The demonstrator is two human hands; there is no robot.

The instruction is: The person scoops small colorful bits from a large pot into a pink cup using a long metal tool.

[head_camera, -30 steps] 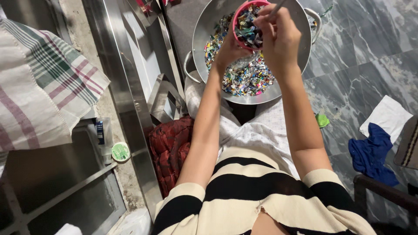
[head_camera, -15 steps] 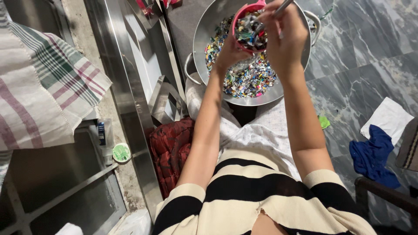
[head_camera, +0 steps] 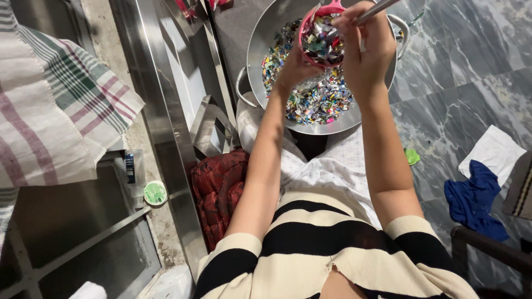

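Observation:
My left hand (head_camera: 295, 65) grips a pink cup (head_camera: 320, 34) from below; it is full of small colourful shiny scraps. My right hand (head_camera: 366, 52) is closed on a thin metal utensil (head_camera: 376, 9), whose lower end reaches into the cup. Both hands hover over a wide metal pan (head_camera: 266, 33) with two handles, and a heap of the same colourful scraps (head_camera: 313, 99) lies in it. The pan sits on the floor in front of my knees.
A steel cabinet frame (head_camera: 166, 127) runs along the left, with a striped cloth (head_camera: 55, 111) draped beside it. A red patterned cushion (head_camera: 219, 188) lies by my left leg. A blue cloth (head_camera: 474, 196) and a white cloth (head_camera: 493, 149) lie on the marble floor at right.
The cup and both hands have shifted slightly right and up over the pan. The metal utensil now shows more, tilted towards the upper right.

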